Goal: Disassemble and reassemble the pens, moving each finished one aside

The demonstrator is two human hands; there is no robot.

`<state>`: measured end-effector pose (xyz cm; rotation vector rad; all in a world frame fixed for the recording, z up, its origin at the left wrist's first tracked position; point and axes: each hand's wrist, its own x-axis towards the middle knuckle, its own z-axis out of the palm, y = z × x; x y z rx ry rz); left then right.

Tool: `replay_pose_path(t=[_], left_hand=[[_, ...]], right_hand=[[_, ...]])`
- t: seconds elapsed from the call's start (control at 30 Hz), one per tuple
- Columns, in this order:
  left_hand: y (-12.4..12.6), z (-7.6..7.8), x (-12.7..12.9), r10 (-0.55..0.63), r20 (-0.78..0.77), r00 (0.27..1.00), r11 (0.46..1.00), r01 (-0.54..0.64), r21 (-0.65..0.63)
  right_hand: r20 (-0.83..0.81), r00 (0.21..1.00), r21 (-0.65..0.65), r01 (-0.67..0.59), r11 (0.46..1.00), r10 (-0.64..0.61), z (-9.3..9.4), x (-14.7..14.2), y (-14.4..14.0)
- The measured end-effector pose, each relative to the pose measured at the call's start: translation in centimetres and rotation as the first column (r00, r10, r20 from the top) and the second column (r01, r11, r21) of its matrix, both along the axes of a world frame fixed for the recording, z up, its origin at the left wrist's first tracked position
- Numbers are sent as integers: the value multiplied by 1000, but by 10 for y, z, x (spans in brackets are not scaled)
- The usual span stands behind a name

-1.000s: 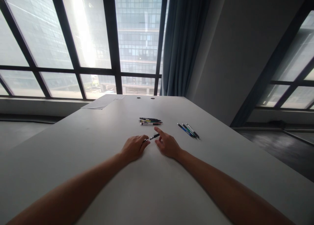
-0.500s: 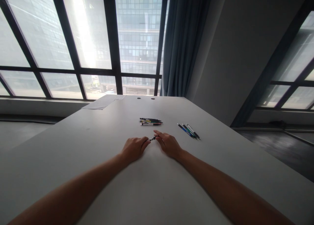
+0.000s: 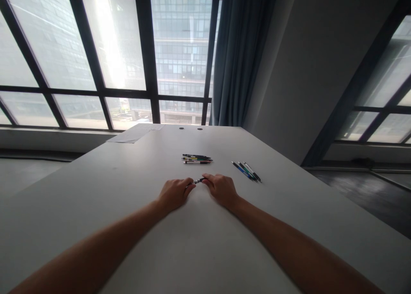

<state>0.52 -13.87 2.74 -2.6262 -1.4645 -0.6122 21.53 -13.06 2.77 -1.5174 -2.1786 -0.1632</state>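
On a white table, a small pile of pens lies with its barrels running roughly sideways, and on the near side of that pile the person holds a dark pen between two hands. The left hand, nearer and to the left of the pile, pinches one end of the dark pen between thumb and fingers; the right hand, nearer and to the right of the pile, pinches the other end, its index finger stretched along the barrel. A short dark-and-silvery stretch shows in the gap between the hands, though it is too small to tell whether the pen is whole or in parts. To the right of the pile, a blue pen, a green pen and a white-and-black pen lie slanted side by side, while sheets of paper rest beyond the pile to its left
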Motion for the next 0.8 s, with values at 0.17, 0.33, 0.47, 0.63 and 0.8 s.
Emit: replay_pose_path(t=[0.17, 0.33, 0.47, 0.63, 0.8], left_hand=[[1, -1, -1, 20, 59, 998, 999, -22, 33], [3, -1, -1, 14, 42, 999, 994, -19, 111], [2, 0, -1, -64, 45, 997, 988, 57, 143], [1, -1, -2, -187, 72, 980, 977, 177, 118], [-3, -1, 0, -127, 62, 990, 989, 121, 88]], right_hand=[[-97, 995, 91, -20, 996, 28, -2, 5, 8], [-47, 965, 114, -250, 961, 257, -6, 9, 13], [-26, 950, 156, -302, 940, 310, -6, 6, 9], [-93, 928, 148, -345, 927, 360, -9, -1, 3], [-21, 890, 217, -441, 871, 455, -7, 1, 5]])
